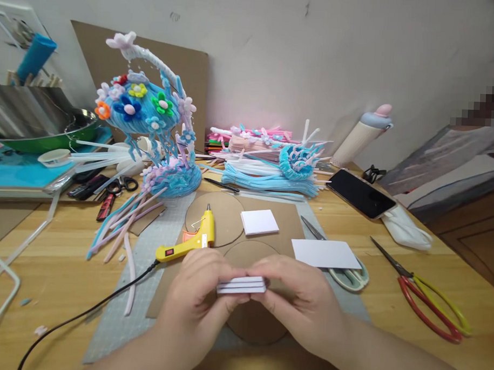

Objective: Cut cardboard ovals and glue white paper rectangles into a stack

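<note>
A small stack of white foam-board pieces [242, 285] is pinched between my two hands, its layered edge facing me. My left hand [201, 283] grips the stack's left end, thumb below and fingers on top. On the right end, my right hand [300, 295] holds it the same way. Below lies a brown cardboard sheet [166, 298] with circles drawn on it. Beyond my hands a white square piece [260, 222] rests on the cardboard. Left of that is a yellow hot glue gun [196, 240]. A white rectangular piece [325, 253] partly covers pale green-handled scissors [359, 278].
Red-and-yellow-handled scissors [425, 299] and a black phone [360, 193] lie to the right. A blue pipe-cleaner flower lamp shape [146, 114] stands at back left. Bundled blue pipe cleaners [267, 179] lie behind. The glue gun's black cord [92, 309] crosses the left. A person [451, 143] is at far right.
</note>
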The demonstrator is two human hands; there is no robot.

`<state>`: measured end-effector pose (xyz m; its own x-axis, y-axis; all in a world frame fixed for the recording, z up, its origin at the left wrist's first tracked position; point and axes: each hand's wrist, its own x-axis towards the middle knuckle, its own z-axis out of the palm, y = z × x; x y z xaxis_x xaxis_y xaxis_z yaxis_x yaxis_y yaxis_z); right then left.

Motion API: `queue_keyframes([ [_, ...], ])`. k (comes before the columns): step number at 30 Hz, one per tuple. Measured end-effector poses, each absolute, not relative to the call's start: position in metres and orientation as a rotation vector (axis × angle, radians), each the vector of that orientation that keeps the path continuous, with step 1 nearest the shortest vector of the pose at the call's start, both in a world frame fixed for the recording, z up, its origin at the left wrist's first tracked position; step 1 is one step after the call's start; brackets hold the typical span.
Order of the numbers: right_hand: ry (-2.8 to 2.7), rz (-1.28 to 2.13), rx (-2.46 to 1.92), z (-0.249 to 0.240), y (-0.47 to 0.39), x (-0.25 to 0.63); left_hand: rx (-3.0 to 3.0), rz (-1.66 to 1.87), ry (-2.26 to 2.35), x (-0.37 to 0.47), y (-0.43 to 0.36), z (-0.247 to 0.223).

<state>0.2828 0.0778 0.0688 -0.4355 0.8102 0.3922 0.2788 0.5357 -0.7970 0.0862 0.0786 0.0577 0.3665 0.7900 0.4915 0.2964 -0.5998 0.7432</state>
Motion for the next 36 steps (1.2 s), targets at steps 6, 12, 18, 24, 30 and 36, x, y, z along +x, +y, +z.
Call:
queue_keyframes([
  [6, -2.002, 0.747, -0.807, 0.068, 0.075, 0.281, 2.084, 1.242, 0.945, 0.087, 0.076, 0.054],
  [12, -1.999, 0.686, -0.932, 0.069, 0.079, 0.287, 1.690, 1.313, 1.021, 0.088, 0.076, 0.052],
  [18, -1.825, 0.768, -1.062, 0.068, 0.082, 0.287, 1.227, 1.312, 1.054, 0.083, 0.082, 0.052],
  [24, -1.780, 0.781, -0.965, 0.071, 0.082, 0.285, 1.585, 1.262, 1.086, 0.078, 0.083, 0.056],
  [30, -1.713, 0.965, -1.037, 0.069, 0.080, 0.286, 1.616, 1.239, 1.045, 0.079, 0.083, 0.054],
  [36, -1.754, 0.994, -0.964, 0.070, 0.079, 0.280, 1.720, 1.288, 0.988, 0.083, 0.081, 0.055],
])
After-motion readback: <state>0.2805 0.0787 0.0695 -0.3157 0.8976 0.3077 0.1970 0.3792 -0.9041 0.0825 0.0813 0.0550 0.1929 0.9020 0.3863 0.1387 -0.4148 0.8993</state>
